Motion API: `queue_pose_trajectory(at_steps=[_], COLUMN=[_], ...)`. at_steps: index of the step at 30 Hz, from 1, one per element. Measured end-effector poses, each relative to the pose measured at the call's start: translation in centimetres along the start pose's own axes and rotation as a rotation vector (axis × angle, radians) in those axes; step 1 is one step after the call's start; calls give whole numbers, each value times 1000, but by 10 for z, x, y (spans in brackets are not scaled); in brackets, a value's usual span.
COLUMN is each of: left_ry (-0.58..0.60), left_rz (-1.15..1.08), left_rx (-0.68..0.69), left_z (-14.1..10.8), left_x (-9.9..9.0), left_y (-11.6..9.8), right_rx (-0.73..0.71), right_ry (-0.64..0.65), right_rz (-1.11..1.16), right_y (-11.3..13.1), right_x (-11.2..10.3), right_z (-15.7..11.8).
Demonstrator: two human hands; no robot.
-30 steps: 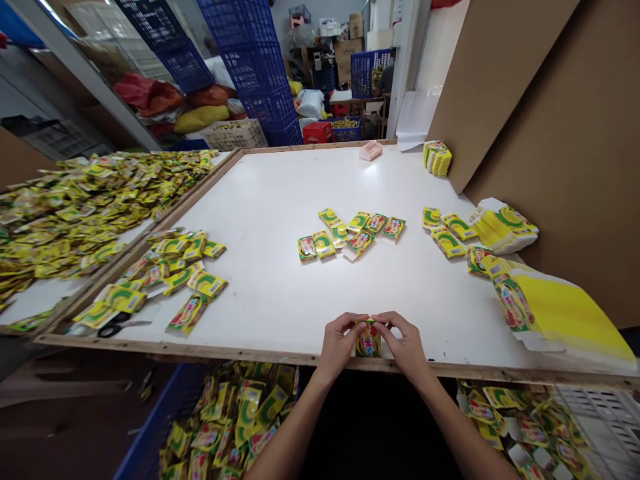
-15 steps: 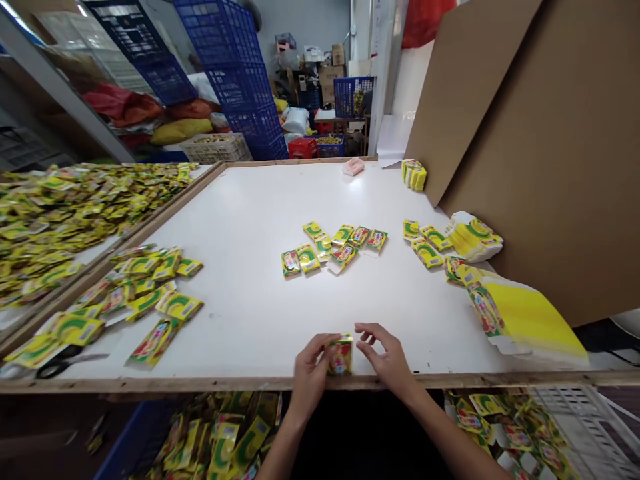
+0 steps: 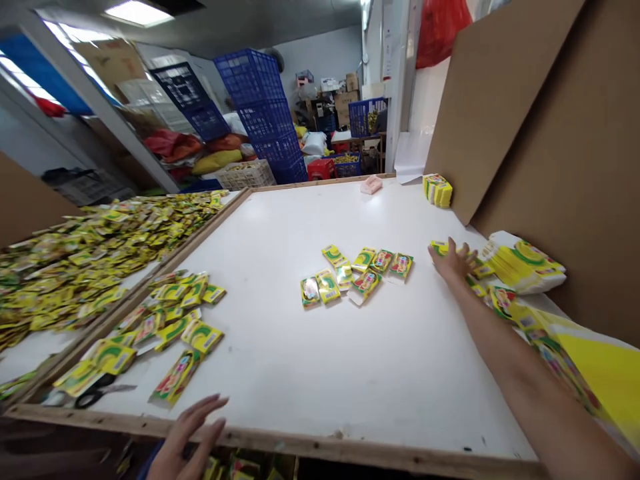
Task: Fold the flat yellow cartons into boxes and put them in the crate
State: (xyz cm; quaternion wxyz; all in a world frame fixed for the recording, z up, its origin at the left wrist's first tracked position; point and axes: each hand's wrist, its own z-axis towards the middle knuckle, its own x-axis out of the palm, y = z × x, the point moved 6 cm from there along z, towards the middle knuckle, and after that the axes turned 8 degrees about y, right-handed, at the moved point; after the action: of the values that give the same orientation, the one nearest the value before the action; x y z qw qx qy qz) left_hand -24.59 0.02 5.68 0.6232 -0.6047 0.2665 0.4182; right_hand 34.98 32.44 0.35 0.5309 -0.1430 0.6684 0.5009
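My right hand (image 3: 454, 260) is stretched out to the right with its fingers spread, over a few small yellow-green boxes (image 3: 440, 247). Whether its fingertips touch them I cannot tell. My left hand (image 3: 187, 437) is at the front edge of the white table (image 3: 300, 373), fingers apart and holding nothing. Below it, more yellow boxes (image 3: 245, 463) show in a container under the table. Several yellow, green and red boxes (image 3: 366, 284) lie loosely grouped mid-table. A looser heap of flat cartons (image 3: 173, 377) lies up and left of my left hand.
Black-handled scissors (image 3: 95, 393) lie at the front left. Stacks of flat yellow cartons (image 3: 525, 263) lean near a tall cardboard sheet (image 3: 550, 167) on the right. Beyond the wooden divider (image 3: 220, 217) spreads a large pile of yellow packets (image 3: 125, 247). Blue crates (image 3: 260, 113) stand behind.
My hands have parted: the right went far right to the boxes, the left moved left to the table edge. The small box my left hand held is out of it. The view has shifted.
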Motion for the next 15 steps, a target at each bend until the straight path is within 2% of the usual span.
queue_pose_trajectory(at_steps=[2, 5, 7, 10, 12, 13, 15], left_ry=[6, 51, 81, 177, 284, 345, 451], left_rz=[-30, -82, -77, 23, 109, 140, 169], left_rx=[81, 222, 300, 362, 353, 349, 366], left_z=[48, 141, 207, 294, 332, 343, 348], left_x=[15, 47, 75, 128, 167, 185, 214], left_y=[-29, -71, -96, -130, -147, -153, -162], right_rx=[66, -65, -205, -372, -449, -470, -458], right_ry=[123, 256, 329, 378, 402, 398, 325], right_rz=[-85, -229, -266, -248, -250, -244, -192], right_y=[-9, -9, -2, 11, 19, 23, 27], right_x=[16, 37, 48, 56, 57, 55, 43], right_z=[14, 8, -14, -60, -85, -91, -86])
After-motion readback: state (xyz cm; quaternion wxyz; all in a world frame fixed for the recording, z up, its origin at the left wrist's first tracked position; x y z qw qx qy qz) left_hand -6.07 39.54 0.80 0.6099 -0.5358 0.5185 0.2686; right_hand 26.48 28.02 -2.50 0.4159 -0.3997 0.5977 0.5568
